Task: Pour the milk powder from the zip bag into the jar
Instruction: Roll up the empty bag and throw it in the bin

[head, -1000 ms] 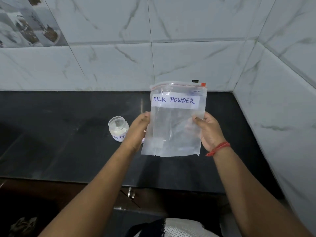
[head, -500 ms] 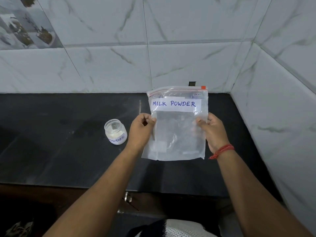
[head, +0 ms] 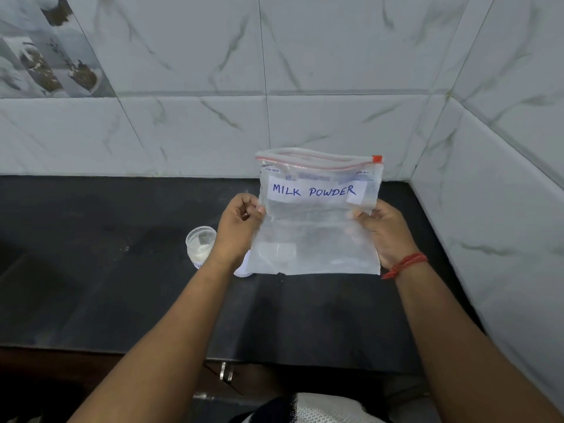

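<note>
A clear zip bag with a white "MILK POWDER" label and a red slider at its top right is held upright above the black counter. It looks nearly empty of powder. My left hand pinches its left edge and my right hand grips its right edge. A small open glass jar with white powder inside stands on the counter just left of my left wrist, partly hidden by it. A white lid-like piece peeks out under the bag's lower left corner.
White marble-look tiled walls close the counter at the back and on the right, forming a corner behind the bag. The counter's front edge runs below my forearms, with a cabinet handle under it.
The bag has shifted slightly right and its top edge has opened a little wider. My left hand now pinches the edge higher up and hides more of the jar.
</note>
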